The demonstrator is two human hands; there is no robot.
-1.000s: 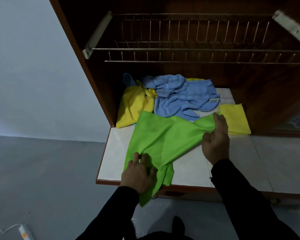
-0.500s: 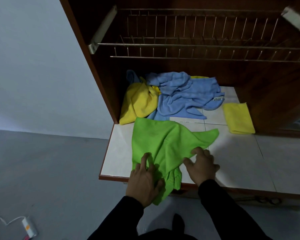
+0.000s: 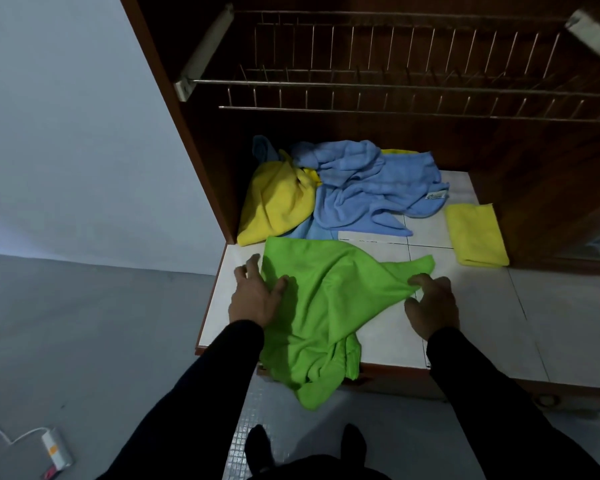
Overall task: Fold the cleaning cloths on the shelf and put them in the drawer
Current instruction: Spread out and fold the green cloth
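While the tiled shelf (image 3: 465, 317) carries crumpled blue (image 3: 371, 188) and yellow (image 3: 274, 206) cloths at the back, the green cloth (image 3: 326, 299) drapes over its front edge; the left hand (image 3: 257, 296) pinches the cloth's left edge; the right hand (image 3: 430, 303) pinches its right corner.

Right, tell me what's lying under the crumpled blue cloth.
Under the blue cloth a yellow edge peeks out at the back, and a lighter blue cloth shows at its front left. The rest is covered.

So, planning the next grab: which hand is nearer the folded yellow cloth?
Right. The right hand lies below-left of the folded yellow cloth; the left hand is across the green cloth.
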